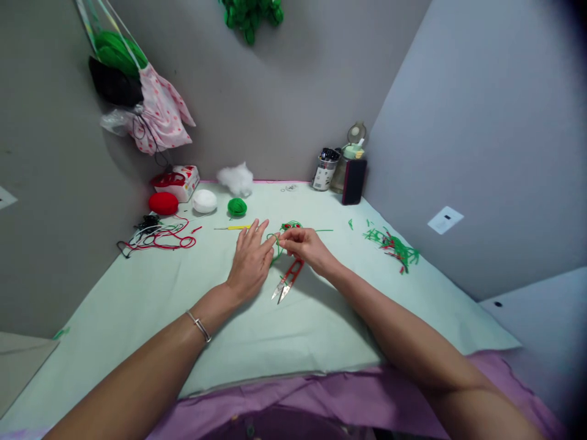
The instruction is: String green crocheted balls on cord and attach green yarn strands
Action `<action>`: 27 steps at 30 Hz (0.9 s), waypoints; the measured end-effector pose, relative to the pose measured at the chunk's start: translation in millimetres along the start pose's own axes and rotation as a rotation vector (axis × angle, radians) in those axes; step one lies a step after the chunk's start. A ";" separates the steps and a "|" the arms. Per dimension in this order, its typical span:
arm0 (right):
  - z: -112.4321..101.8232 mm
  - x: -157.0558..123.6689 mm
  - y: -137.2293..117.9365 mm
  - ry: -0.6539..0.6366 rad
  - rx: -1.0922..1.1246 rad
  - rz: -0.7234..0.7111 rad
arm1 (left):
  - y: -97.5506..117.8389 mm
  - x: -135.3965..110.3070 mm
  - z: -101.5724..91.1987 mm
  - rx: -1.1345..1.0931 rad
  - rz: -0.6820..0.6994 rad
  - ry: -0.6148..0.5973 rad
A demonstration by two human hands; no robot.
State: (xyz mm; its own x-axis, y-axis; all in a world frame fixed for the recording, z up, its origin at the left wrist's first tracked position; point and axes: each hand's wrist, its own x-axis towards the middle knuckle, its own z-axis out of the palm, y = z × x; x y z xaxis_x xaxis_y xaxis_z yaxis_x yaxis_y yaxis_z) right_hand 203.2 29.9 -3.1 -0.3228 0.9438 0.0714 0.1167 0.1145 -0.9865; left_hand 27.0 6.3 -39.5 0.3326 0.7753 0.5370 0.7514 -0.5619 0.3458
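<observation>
My left hand [251,260] hovers over the pale green table cover [137,293], fingers stretched out and spread, tips near a strand of green yarn [275,243]. My right hand [306,246] is closed in a pinch on a small green and red crochet piece [290,227] with green yarn trailing from it. Red-handled thread snips [288,281] lie just under and in front of the right hand, blades pointing toward me. A yellow crochet hook [235,228] lies just beyond my left fingertips.
Red [163,203], white [204,200] and green [237,207] yarn balls sit at the back left, beside a box [183,181] and white stuffing [236,178]. Red yarn tangle [165,238] lies left. Yarn scraps [394,244] lie right. A pen cup [324,170], bottle and dark case [354,181] stand in the corner.
</observation>
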 end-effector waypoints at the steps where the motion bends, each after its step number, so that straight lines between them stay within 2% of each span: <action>1: -0.1 0.2 0.0 -0.009 0.004 0.007 | 0.1 0.0 0.0 -0.002 -0.003 -0.010; 21: -2.5 1.6 3.4 -0.061 0.080 0.068 | 0.1 1.0 -3.0 0.006 0.007 -0.075; 25: -5.7 5.1 8.7 0.057 0.025 0.013 | -1.2 4.3 -6.9 -0.060 -0.022 -0.079; 27: -5.8 6.1 10.3 0.110 -0.044 -0.041 | -3.6 6.3 -8.4 -0.156 -0.086 -0.047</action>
State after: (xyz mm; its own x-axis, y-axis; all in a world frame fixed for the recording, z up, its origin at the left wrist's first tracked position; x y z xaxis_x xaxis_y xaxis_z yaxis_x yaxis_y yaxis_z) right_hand 208.0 38.6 -11.9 -0.2233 0.9661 0.1298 0.1477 0.1652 -0.9751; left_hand 21.5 10.8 -31.0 0.3000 0.8332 0.4646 0.6823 -0.5278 0.5059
